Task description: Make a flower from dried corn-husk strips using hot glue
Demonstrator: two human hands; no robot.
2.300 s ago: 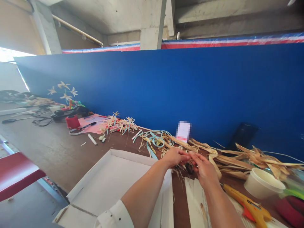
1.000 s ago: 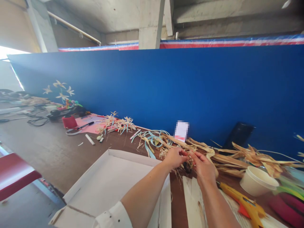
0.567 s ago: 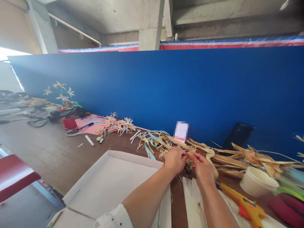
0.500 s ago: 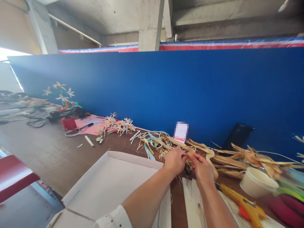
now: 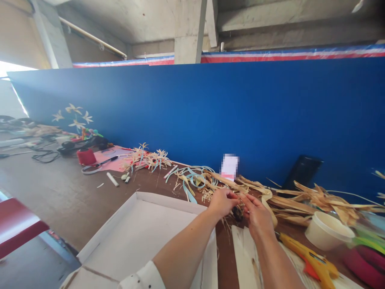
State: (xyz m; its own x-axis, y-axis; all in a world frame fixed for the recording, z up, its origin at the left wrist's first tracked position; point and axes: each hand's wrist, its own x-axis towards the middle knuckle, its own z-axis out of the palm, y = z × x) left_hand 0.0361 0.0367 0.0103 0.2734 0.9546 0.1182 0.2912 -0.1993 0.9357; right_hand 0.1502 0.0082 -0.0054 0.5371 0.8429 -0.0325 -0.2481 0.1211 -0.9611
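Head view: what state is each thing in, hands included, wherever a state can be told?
Left hand: fingers bent, fingertips close to the right hand's; anything held is too small to tell.
Right hand: fingers bent likewise.
White cardboard tray: open, flat.
Yellow glue gun: lying on its side; on or off unclear.
Cream cup: upright, open.
Dry husks: loose, spread.
Blue ribbon: loosely looped.
Black slab: slanted.

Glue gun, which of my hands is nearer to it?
Right. Your right hand is left of the glue gun, near its nozzle; your left hand is farther left.
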